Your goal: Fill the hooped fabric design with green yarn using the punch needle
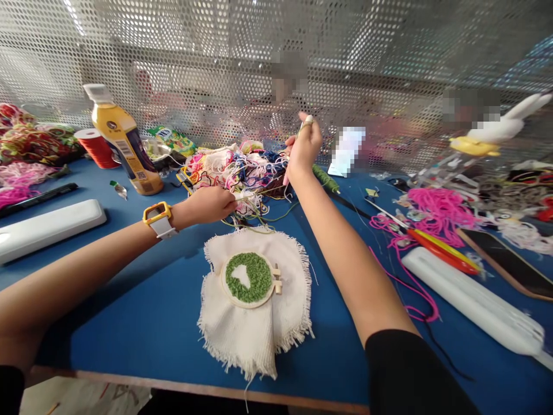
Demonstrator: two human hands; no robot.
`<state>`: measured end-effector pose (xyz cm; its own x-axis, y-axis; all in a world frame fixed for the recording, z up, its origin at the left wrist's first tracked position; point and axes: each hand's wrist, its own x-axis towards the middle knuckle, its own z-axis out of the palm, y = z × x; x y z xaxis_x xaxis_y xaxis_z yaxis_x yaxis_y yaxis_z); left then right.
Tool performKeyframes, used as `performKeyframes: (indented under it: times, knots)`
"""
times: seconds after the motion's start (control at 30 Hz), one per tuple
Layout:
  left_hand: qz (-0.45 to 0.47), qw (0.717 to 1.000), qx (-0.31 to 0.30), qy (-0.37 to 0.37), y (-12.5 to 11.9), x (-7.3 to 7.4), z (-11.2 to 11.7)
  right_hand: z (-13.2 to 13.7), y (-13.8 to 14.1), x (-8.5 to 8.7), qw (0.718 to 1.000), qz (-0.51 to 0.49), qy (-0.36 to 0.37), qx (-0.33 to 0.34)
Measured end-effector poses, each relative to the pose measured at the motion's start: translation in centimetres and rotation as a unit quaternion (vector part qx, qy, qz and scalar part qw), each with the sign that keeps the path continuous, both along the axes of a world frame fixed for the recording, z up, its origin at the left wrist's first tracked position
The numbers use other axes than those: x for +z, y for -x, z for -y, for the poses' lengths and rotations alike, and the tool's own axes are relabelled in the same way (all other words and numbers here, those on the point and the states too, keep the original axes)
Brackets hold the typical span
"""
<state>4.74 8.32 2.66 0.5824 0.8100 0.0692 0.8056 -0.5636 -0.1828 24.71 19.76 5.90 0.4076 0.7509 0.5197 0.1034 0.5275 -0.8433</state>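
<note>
An embroidery hoop (224, 286) lies on the table near its front edge, clamped on a frayed white cloth (291, 259). Inside it, looped green yarn (261, 276) surrounds a bare white shape. Beyond the cloth, my left hand (212, 204) is closed in a pinch on a thin strand of green yarn (263, 192). The strand runs right, toward my other hand. My right hand (306, 147) is raised higher, fingers curled round a slim stick-like tool; its pale pink end (286, 177) shows under the palm. Its exact kind is hidden.
A tangled yarn heap (242, 167) lies behind my left hand. Left stand a juice bottle (125, 144) and red thread spool (95, 148); a white case (54, 227) is nearer. Right are a phone (510, 259), scissors (444, 251), pink yarn (440, 210) and another white case (473, 300).
</note>
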Motion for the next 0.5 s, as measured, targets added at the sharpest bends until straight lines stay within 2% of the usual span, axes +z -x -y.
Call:
performKeyframes:
  times: [0.23, 0.5]
  knots:
    - [-0.045, 0.998, 0.030, 0.044, 0.7, 0.0, -0.5, 1.0, 0.3, 0.5, 0.997, -0.069, 0.023, 0.038]
    - [-0.057, 0.995, 0.033, 0.072, 2.4, -0.3, -1.8, 1.5, 0.0, 1.1, 0.984, -0.147, 0.068, 0.076]
